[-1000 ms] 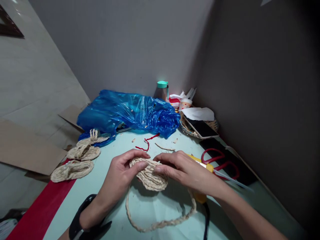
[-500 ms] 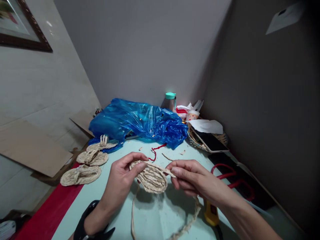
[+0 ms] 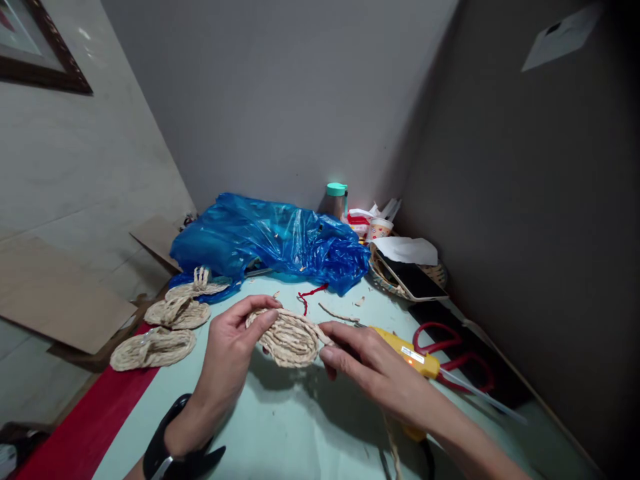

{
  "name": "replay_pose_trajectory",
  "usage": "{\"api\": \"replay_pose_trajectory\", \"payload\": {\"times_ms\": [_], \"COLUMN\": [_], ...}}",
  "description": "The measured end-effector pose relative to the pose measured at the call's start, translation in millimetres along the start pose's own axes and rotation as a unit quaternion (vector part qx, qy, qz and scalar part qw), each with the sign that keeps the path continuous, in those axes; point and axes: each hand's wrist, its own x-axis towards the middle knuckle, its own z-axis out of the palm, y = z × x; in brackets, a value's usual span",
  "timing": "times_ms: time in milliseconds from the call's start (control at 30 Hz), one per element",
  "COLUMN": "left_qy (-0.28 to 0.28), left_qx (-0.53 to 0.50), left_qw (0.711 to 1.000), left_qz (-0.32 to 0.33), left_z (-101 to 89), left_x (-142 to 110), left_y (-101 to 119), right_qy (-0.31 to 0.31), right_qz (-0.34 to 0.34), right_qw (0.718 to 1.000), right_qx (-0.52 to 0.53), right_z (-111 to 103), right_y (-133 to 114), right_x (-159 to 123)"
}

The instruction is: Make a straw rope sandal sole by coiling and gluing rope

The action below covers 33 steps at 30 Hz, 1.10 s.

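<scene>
We count three strapped slippers done; our coil looks strapless, cord not fully wound. Left hand pinches coil, right hand pinches cord.

3 sandals L, bag behind coil, phone on basket R.
</scene>
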Motion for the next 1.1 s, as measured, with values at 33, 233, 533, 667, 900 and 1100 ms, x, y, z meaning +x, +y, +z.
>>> {"api": "replay_pose_trajectory", "payload": {"times_ms": [33,233,533,667,900,1100], "left_qy": [0.007,0.056,0.029,-0.035,-0.171,-0.294], "left_qx": [-0.004,0.003,0.005,-0.01,0.048,0.075], "left_qw": [1.0,0.998,1.0,0.999,0.983,0.95], "left_qz": [0.0,0.004,-0.01,-0.012,-0.043,-0.07], "left_z": [0.4,6.1,16.7,10.2,11.1,24.3], "left_x": [0.2,-3.4,-11.9,-8.3,-8.6,-22.1], "left_y": [-0.5,-0.1,-4.9,-3.7,-0.5,-12.6], "right_qy": [0.001,0.034,0.097,0.082,-0.022,-0.048], "right_qz": [0.0,0.012,0.028,0.024,0.011,0.019], "right_qw": [1.0,0.999,0.994,0.996,0.998,0.991], "right_qx": [-0.003,0.01,0.05,0.038,-0.056,-0.127], "right_z": [2.4,20.3,12.0,-13.3,-14.4,-1.5], "right_y": [0.0,0.3,8.8,14.7,3.5,2.3], "right_x": [-0.1,-0.5,2.4,2.0,-3.0,-8.9]}}
